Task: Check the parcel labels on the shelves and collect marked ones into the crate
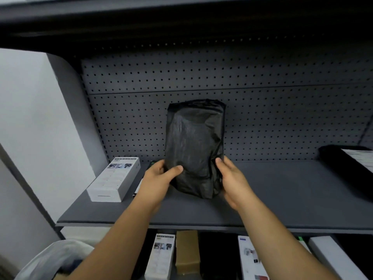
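A person is holding a crinkled black plastic-wrapped parcel (194, 147) upright with both hands above the dark grey metal shelf board (282, 195), in front of the grey perforated back panel (262, 110). The left hand (159, 178) is gripping the parcel's lower left edge, thumb lying across the front of the wrap and fingers curling behind it. The right hand (232, 178) is clasping the lower right edge, fingers wrapping round the side. The face turned to the camera is showing no label. To the left, a long white cardboard product box (113, 178) is lying flat on the shelf, carrying small product photos and print too small to read. At the far right, another black-wrapped parcel (347, 160) is lying on the shelf with a white printed label (361, 158) facing up, its text blurred beyond reading. On the shelf below, several white boxes (161, 257) and a brown cardboard box (187, 251) are standing side by side. A translucent white plastic bag (54, 257) is showing at the lower left corner.
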`<state>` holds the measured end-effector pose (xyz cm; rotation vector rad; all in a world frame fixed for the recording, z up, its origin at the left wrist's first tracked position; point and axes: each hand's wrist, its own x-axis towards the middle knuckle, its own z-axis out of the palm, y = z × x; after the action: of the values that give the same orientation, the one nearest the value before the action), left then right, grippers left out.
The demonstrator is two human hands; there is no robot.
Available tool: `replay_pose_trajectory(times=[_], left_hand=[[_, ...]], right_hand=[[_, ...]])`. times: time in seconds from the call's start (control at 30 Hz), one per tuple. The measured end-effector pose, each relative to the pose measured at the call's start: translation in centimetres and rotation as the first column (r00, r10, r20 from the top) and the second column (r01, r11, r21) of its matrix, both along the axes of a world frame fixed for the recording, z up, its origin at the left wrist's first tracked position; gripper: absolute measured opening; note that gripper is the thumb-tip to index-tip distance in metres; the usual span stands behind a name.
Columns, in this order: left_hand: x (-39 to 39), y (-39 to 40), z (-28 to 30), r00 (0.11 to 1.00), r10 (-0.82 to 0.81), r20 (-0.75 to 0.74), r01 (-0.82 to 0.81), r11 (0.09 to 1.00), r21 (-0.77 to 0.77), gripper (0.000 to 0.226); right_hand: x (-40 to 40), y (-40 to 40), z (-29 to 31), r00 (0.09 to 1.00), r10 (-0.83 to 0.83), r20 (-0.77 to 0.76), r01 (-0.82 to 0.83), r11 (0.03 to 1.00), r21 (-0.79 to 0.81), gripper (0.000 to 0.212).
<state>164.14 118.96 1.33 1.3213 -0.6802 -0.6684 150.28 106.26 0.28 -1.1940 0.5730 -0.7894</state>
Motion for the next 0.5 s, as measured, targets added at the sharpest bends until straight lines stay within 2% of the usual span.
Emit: replay_pose_trajectory(times=[0.1, 0.2, 0.27, 0.37, 0.43, 0.5], left_hand=[[0.2, -0.6, -0.1, 0.984, 0.180, 0.008, -0.180, 0.983, -0.032, 0.030], [-0.3, -1.0, -0.2, 0.962, 0.253, 0.107, -0.243, 0.965, -0.095, 0.026], [-1.0, -1.3, -0.2, 0.960, 0.197, 0.199, -0.176, 0.977, -0.119, 0.030], [-2.0, -1.4, -0.5, 0.959, -0.066, 0.275, 0.099, 0.989, -0.111, 0.047], [-2.2, -1.2, -1.0, 0.909, -0.192, 0.371, 0.235, 0.969, -0.075, 0.051], [-2.0, -1.0, -1.1, 0.884, -0.175, 0.433, 0.245, 0.963, -0.113, 0.043]], right_hand=[[0.1, 0.5, 0.3, 0.989, -0.118, -0.094, 0.092, 0.965, -0.246, 0.033], [0.4, 1.3, 0.9, 0.980, -0.040, -0.193, -0.050, 0.897, -0.440, 0.026], [0.9, 1.6, 1.0, 0.981, 0.022, -0.193, -0.101, 0.907, -0.409, 0.028], [1.2, 1.3, 1.1, 0.992, 0.117, -0.038, -0.123, 0.971, -0.207, 0.037], [0.9, 0.9, 1.1, 0.991, 0.121, 0.059, -0.113, 0.986, -0.119, 0.032], [0.4, 0.3, 0.8, 0.988, 0.064, 0.139, -0.061, 0.998, -0.027, 0.029]])
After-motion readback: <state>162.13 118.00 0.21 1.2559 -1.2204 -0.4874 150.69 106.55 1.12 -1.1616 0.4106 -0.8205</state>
